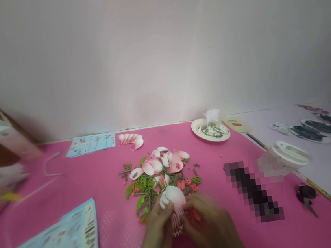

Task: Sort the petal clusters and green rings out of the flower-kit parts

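Between my two hands is a stack of pink-and-white plastic petals [176,198], fanned so their edges and small hooked stems show. My left hand [157,225] grips the stack from the left, its thumb lying on the petals. From the right, my right hand [211,220] has its fingers closed at the stack's edge; its fingertips are partly hidden. Just beyond my hands lies a pile of loose pieces: pink petals [153,166], green leaves [141,202], brown stem pieces [177,178] and small coral pieces [182,185].
A row of petals [130,139] lies at the back beside a blue instruction sheet [91,144]. More sheets [53,246] lie front left. A plate [195,130] holds small pieces. On the right are a white-lidded container [289,153], keys [307,195] and a pixelated dark object [253,191].
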A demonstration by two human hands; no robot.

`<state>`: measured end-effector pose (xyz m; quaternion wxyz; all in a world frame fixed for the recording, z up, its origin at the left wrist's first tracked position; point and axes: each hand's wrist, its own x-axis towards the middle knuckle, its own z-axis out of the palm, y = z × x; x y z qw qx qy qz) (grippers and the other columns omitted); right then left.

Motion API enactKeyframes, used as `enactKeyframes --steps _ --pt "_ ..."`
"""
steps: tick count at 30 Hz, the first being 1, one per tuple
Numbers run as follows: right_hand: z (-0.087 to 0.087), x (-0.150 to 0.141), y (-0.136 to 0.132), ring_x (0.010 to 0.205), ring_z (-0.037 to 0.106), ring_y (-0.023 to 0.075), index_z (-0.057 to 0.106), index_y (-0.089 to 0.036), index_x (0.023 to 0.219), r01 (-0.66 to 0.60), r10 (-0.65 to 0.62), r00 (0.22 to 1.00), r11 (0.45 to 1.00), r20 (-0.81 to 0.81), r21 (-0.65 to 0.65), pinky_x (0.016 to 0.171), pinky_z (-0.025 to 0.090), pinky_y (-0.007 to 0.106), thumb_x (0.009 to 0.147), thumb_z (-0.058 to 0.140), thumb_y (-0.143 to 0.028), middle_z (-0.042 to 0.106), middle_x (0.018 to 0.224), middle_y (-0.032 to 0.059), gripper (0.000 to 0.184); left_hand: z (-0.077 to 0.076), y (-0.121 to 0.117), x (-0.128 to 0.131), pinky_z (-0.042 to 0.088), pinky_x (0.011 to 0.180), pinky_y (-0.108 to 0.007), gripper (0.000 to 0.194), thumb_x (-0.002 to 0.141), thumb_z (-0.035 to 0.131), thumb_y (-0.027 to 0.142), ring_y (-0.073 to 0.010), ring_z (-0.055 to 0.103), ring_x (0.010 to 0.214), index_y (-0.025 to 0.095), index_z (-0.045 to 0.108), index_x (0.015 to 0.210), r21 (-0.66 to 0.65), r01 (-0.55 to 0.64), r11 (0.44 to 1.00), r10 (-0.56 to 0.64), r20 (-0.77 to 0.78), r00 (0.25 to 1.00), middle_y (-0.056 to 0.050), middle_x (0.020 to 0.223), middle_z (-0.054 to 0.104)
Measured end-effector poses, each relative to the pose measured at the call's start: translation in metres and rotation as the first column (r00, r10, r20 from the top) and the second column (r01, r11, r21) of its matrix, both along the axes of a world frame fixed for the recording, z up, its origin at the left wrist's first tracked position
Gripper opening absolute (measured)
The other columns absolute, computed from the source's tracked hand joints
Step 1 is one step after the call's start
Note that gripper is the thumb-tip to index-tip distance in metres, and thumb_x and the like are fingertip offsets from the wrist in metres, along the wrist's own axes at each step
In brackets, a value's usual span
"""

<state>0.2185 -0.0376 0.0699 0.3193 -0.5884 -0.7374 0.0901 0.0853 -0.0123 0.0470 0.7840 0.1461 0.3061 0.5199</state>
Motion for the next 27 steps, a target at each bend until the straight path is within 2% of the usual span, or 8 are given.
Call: enactKeyframes --steps 4,11,16,18,20,23,25,27 --pt "0.004 -0.002 0.0 0.071 0.059 0.0164 0.058 -0.022 0.079 -0.006 0.006 1.0 1.0 0.013 -0.01 0.063 0.043 0.025 0.078 0.059 -0.02 0.063 0.078 0.0011 0.002 -0.002 0.0 0.0 0.049 0.09 -0.034 0.042 0.076 0.072 0.021 -0.022 0.065 0.1 0.017 0.062 0.116 0.007 0.006 1.0 -0.006 0.006 1.0 -0.007 0.097 0.074" --pt "0.007 -0.006 0.0 0.064 0.059 0.0154 0.054 -0.021 0.078 0.007 -0.008 0.999 1.0 0.05 0.016 0.053 0.041 0.023 0.078 0.06 -0.024 0.061 0.071 0.0 0.006 -0.003 -0.001 0.0 0.048 0.091 -0.034 0.043 0.077 0.071 0.02 -0.0218 0.066 0.099 0.018 0.061 0.119 0.004 0.008 1.0 -0.008 0.031 1.0 -0.007 0.098 0.073" --pt "0.009 -0.004 -0.001 0.077 0.061 0.0179 0.061 -0.022 0.091 -0.09 0.09 0.996 0.996 -0.002 0.018 0.065 0.046 0.025 0.083 0.06 -0.024 0.065 0.085 0.0038 0.008 0.0 -0.002 0.0 0.05 0.088 -0.035 0.04 0.077 0.071 0.023 -0.0228 0.066 0.096 0.017 0.062 0.116 -0.017 -0.018 1.0 0.019 0.047 0.999 -0.008 0.098 0.073" --pt "0.012 -0.003 -0.001 0.081 0.061 0.0181 0.063 -0.023 0.085 -0.137 0.136 0.99 0.99 -0.038 -0.027 0.068 0.046 0.025 0.085 0.058 -0.023 0.066 0.088 0.0042 0.005 0.0 -0.002 0.0 0.051 0.086 -0.035 0.039 0.075 0.073 0.027 -0.0238 0.067 0.095 0.017 0.064 0.111 -0.043 -0.008 0.999 0.011 0.067 0.998 -0.007 0.094 0.073" --pt "0.016 -0.002 0.001 0.08 0.061 0.0167 0.062 -0.022 0.075 -0.156 0.147 0.985 0.983 -0.093 -0.094 0.068 0.045 0.024 0.088 0.055 -0.022 0.065 0.086 0.003 0.015 -0.002 -0.002 0.0 0.051 0.084 -0.036 0.04 0.071 0.076 0.028 -0.0249 0.067 0.093 0.016 0.065 0.107 -0.05 -0.005 0.999 0.007 0.059 0.998 -0.007 0.091 0.073" --pt "0.02 0.001 0.009 0.068 0.058 0.0144 0.056 -0.021 0.071 -0.092 0.056 0.982 0.976 -0.182 -0.197 0.061 0.043 0.023 0.086 0.055 -0.024 0.062 0.073 0.0 0.016 -0.005 -0.002 0.001 0.051 0.084 -0.035 0.04 0.069 0.077 0.025 -0.0243 0.067 0.093 0.016 0.065 0.107 -0.031 -0.005 1.0 0.006 0.034 0.999 -0.006 0.089 0.073" --pt "0.02 0.003 0.018 0.062 0.057 0.014 0.057 -0.021 0.079 -0.053 -0.014 0.973 0.959 -0.232 -0.278 0.058 0.042 0.023 0.082 0.059 -0.023 0.062 0.07 -0.0018 0.004 -0.006 -0.002 0.002 0.05 0.087 -0.034 0.036 0.07 0.076 0.022 -0.0228 0.067 0.092 0.017 0.066 0.105 -0.016 -0.02 1.0 0.02 0.031 0.999 -0.004 0.087 0.073" --pt "0.02 0.002 0.025 0.069 0.061 0.0154 0.061 -0.022 0.096 -0.077 -0.014 0.965 0.941 -0.263 -0.331 0.061 0.045 0.023 0.08 0.06 -0.023 0.066 0.08 -0.0005 0.015 -0.007 -0.002 0.004 0.048 0.089 -0.034 0.031 0.071 0.076 0.022 -0.0223 0.067 0.093 0.018 0.067 0.1 0.0 -0.051 0.999 0.051 0.042 0.998 -0.004 0.086 0.073"
